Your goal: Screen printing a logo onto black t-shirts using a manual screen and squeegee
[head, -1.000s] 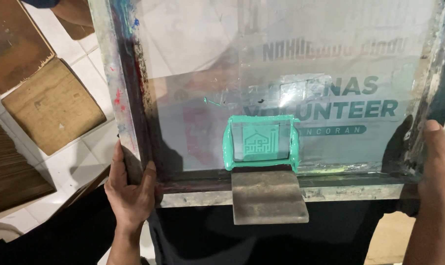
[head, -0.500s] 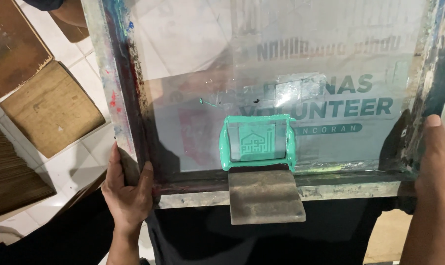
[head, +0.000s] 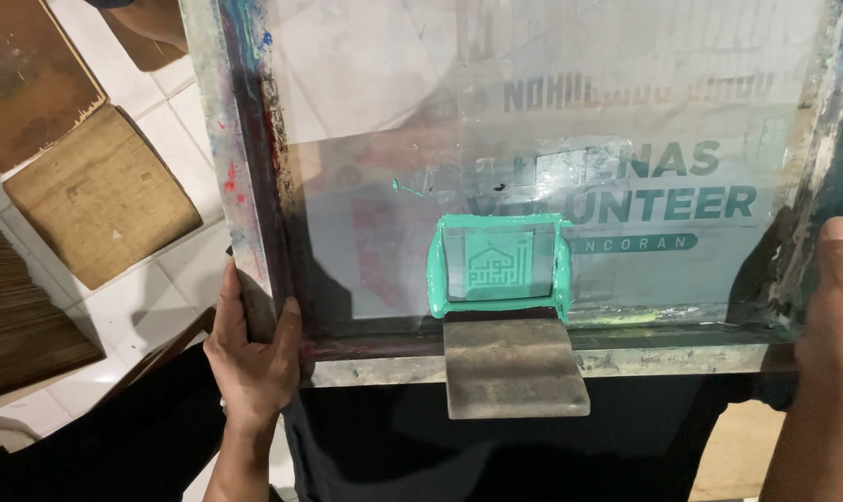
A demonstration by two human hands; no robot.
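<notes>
At the bottom of the frame a black cloth garment (head: 496, 455) lies spread flat, and on it rests the big rectangular printing screen with its paint-smeared metal frame (head: 245, 158), which fills the middle and right of the picture. My left hand (head: 252, 349) is wrapped around the frame's lower left corner, thumb on top and fingers curled under the edge. My right hand (head: 835, 316) sits on the lower right corner with the thumb laid along the rail; whether its fingers close underneath I cannot tell. The frame looks stiff and fairly light for its size, I judge, but the taut grey mesh (head: 570, 167) would give and could tear, so the rails at the two near corners are the places to hold it, well clear of the wet ink. One flat grey squeegee block (head: 514, 367) lies across the near rail at centre, touching a single thick pool of mint-green ink (head: 498, 268) that rings one small square emblem. Beyond that, green lettering shows through the mesh. At the upper left, on the white tiled floor (head: 175, 279), lie two brown cardboard sheets (head: 100, 195).
</notes>
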